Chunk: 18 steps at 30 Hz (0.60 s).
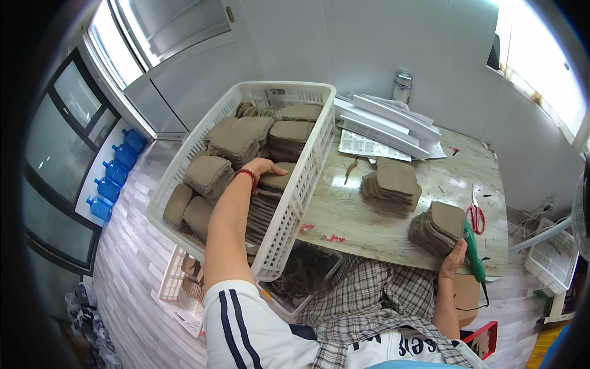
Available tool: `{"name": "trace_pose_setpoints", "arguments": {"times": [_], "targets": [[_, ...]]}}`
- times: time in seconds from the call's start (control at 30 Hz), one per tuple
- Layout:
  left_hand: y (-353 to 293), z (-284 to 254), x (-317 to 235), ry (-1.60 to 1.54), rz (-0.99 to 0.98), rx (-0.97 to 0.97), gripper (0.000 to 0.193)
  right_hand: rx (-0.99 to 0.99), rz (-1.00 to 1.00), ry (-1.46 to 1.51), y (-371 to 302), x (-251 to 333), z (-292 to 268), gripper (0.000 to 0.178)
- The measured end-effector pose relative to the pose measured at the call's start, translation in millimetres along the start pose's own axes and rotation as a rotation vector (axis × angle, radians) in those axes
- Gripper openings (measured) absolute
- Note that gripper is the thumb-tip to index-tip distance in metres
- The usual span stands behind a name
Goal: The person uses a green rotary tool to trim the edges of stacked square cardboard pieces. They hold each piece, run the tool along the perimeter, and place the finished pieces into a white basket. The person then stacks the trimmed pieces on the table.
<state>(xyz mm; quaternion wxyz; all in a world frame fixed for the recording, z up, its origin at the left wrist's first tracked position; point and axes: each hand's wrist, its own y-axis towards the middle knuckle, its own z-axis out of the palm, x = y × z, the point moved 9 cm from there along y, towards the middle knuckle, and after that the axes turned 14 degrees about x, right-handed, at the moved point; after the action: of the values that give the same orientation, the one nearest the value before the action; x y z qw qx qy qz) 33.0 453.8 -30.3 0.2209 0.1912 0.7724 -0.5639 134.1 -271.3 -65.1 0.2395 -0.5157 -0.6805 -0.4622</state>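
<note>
My left hand (pixel 263 168) reaches into a white plastic basket (pixel 307 178). Its thumb lies over the top of a stack of brown, round-cornered fabric-like pieces (pixel 275 182), and the other fingers curl down its side, partly hidden. Several more brown stacks (pixel 243 136) fill the basket. At the table's near right, my right hand (pixel 453 257) grips the edge of a leaning brown stack (pixel 437 226). Right beside it lies a green-handled tool (pixel 474 255) with a dark cord. Another brown stack (pixel 394 182) sits farther back on the table.
Red-handled scissors (pixel 475 215) lie beyond the green tool. Papers and white boards (pixel 393 126) are piled at the back of the table (pixel 344 215), near a metal flask (pixel 402 87). Below stand a bin of dark scraps (pixel 304 270) and another basket (pixel 178 283). Blue water bottles (pixel 114 172) line the left wall.
</note>
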Motion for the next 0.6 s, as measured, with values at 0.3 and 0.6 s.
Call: {"name": "trace_pose_setpoints", "arguments": {"times": [0.3,0.6], "targets": [[-67,27,-19,0.001,-0.089,-0.001,0.078,0.020,0.015,-0.009,-1,-7,0,0.048],[-43,26,-23,-0.026,-0.070,0.050,0.066,0.025,0.039,0.011,-2,-4,-6,0.044]]}}
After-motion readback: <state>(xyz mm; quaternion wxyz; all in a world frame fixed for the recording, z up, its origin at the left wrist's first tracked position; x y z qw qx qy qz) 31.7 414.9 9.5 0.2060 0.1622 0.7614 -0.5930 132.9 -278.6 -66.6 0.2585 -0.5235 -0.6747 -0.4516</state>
